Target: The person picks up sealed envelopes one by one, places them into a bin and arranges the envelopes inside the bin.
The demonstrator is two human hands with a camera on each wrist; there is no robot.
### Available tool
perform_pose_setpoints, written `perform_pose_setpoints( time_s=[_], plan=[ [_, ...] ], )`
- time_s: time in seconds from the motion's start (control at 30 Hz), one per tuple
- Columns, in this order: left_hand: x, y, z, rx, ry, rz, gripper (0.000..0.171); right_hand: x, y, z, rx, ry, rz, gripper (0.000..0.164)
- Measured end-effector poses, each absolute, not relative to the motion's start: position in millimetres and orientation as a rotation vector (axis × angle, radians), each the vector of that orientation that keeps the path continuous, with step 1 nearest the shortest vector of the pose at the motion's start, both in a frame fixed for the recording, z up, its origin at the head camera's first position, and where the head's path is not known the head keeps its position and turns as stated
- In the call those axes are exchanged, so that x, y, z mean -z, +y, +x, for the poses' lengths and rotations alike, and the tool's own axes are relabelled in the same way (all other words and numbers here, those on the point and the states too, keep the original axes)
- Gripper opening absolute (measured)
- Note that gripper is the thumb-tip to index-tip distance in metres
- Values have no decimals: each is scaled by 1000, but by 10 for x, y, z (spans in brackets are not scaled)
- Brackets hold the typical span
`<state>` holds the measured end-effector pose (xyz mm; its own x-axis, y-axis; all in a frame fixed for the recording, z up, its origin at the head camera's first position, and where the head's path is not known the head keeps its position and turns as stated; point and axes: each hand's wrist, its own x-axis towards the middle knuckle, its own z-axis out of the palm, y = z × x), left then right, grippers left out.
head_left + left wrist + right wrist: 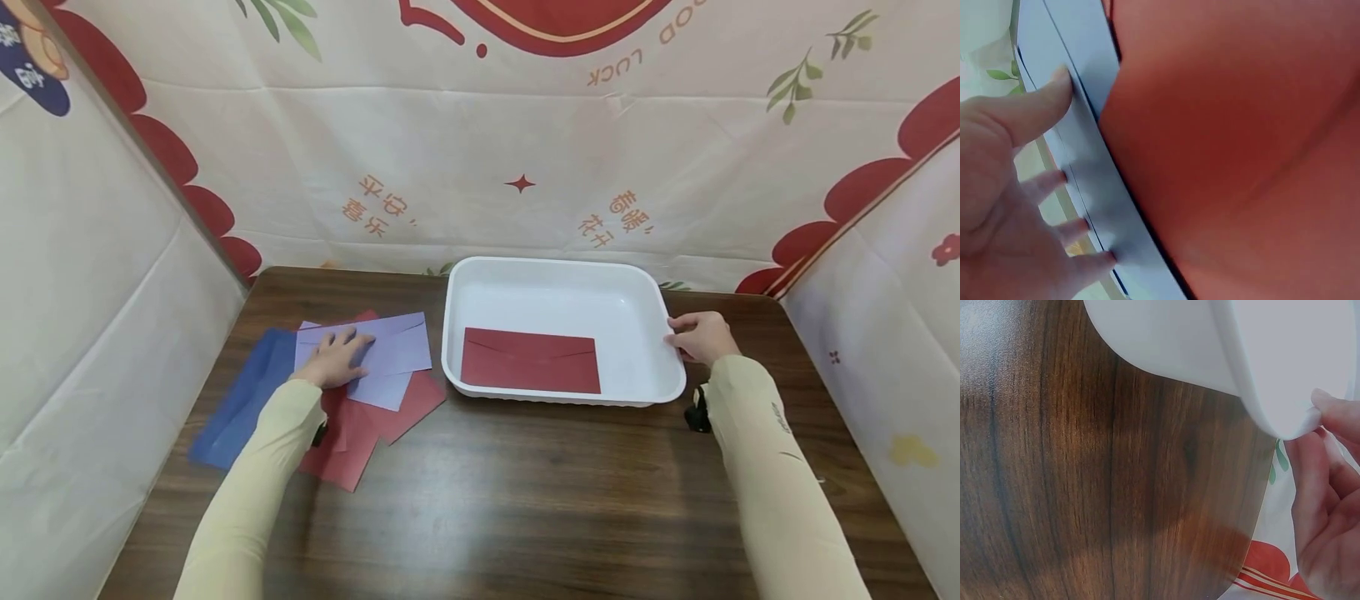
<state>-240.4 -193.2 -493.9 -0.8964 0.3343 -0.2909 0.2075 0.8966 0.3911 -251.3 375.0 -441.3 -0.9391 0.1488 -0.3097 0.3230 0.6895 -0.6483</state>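
My left hand (335, 358) rests its spread fingertips on a lavender envelope (397, 346), the top one of a loose pile at the left. In the left wrist view the thumb and fingers (1047, 184) touch that envelope's face. Under it lie another lavender envelope (386, 390), several red envelopes (358, 450) and a blue one (247, 400), partly hidden by the hand and sleeve. My right hand (707, 337) pinches the right rim of a white tray (555, 279), thumb above and fingers below in the right wrist view. One red envelope (529, 362) lies flat inside the tray's front left.
The brown wooden table (540, 500) carries everything. A printed cloth (480, 150) hangs behind its back edge, with cloth walls at the left and right sides. The tray stands near the back edge, just right of the pile.
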Motion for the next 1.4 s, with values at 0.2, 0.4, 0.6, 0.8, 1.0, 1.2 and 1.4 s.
perform_pose_setpoints(
  time_s=[0.2, 0.4, 0.6, 0.8, 1.0, 1.2, 1.4],
  plan=[
    [4961, -1915, -2453, -492, 2772, 449, 54, 4406, 3749, -2501, 1090, 2671, 383, 43],
    [4969, -1861, -2473, -468, 2849, 451, 50, 4399, 3756, -2500, 1086, 2683, 380, 43],
    [4967, -1845, -2495, -475, 2832, 549, 48, 4386, 3749, -2491, 1089, 2690, 380, 43],
    [4918, -1816, -2606, -507, 2865, 538, 42, 4352, 3742, -2479, 1083, 2681, 389, 44],
    [4851, -1767, -2781, -517, 2895, 532, 38, 4341, 3735, -2491, 1081, 2687, 384, 44],
    [4847, -1749, -2883, -438, 2819, 511, 39, 4383, 3736, -2509, 1095, 2672, 379, 44],
    [4862, -1712, -2944, -429, 2794, 489, 39, 4389, 3759, -2512, 1088, 2661, 390, 44]
  ],
)
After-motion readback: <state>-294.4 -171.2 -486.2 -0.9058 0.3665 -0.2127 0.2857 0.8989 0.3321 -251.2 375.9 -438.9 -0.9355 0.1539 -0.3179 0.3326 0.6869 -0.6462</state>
